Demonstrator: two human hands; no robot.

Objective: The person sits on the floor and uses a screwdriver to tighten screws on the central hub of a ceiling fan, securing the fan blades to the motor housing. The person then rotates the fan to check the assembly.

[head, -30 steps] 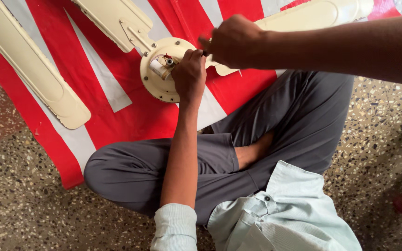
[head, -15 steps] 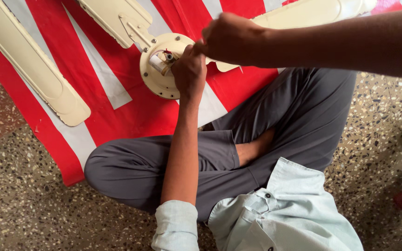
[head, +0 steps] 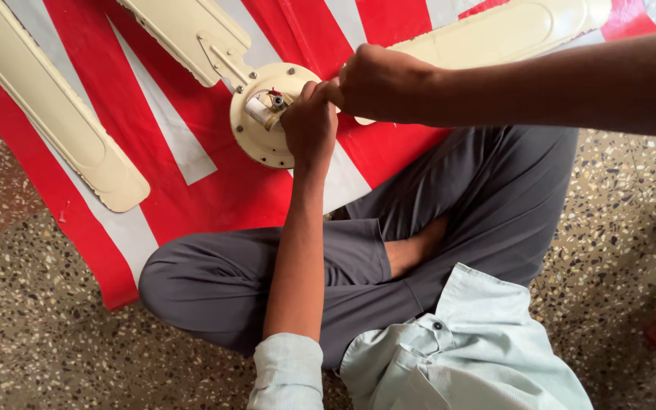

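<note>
Both hands crowd the near right edge of a round cream fan motor housing [head: 256, 140], the left hand [head: 309, 125] touching the right hand [head: 377, 82], so that side is blocked. Attached fan blades [head: 184, 34] fan out at upper left and upper right. A loose blade [head: 55, 114] lies well apart on the left. Open red and white striped cloth [head: 214, 182] lies between the housing and the loose blade. The person's crossed legs [head: 358, 258] block the near side. Speckled floor [head: 39, 342] is open at lower left.

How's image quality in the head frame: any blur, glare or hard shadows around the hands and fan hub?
Head view: light soft and even, no glare on the cream fan hub; left hand and right hand fairly sharp, little motion blur; only soft shadow beside the loose blade; the speckled floor looks dimmer toward the lower right.
</note>
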